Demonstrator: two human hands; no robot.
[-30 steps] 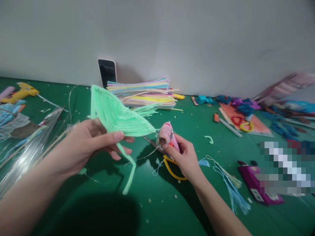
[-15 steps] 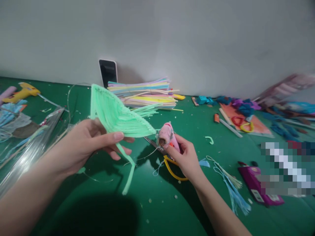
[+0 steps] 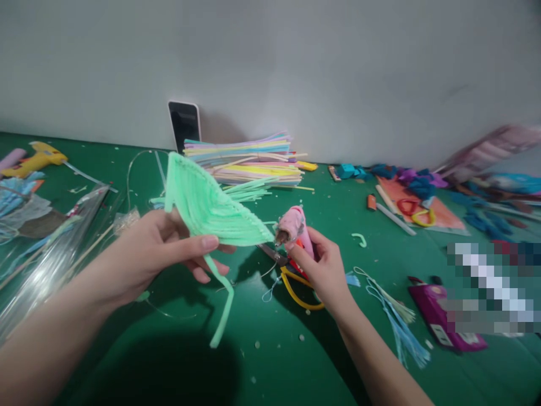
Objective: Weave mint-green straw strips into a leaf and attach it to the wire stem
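The left hand [image 3: 171, 245] pinches a green leaf [image 3: 207, 203] above the table [image 3: 274, 366]; the right hand [image 3: 323, 265] grips a pink glue gun [image 3: 291, 224] just beside the leaf's pointed end. Gluing there seems in hand; the next move calls for a steady leaf and careful aim.

Head-worn camera, looking forward and down, hands [image 3: 147, 243] near, wall [image 3: 270, 67] beyond

Green tabletop [image 3: 279, 372] beneath yellow-handled scissors [image 3: 284, 274], pastel fuzzy sticks [image 3: 245, 151], blue tassel [image 3: 408, 334] and purple packet [image 3: 431, 304].
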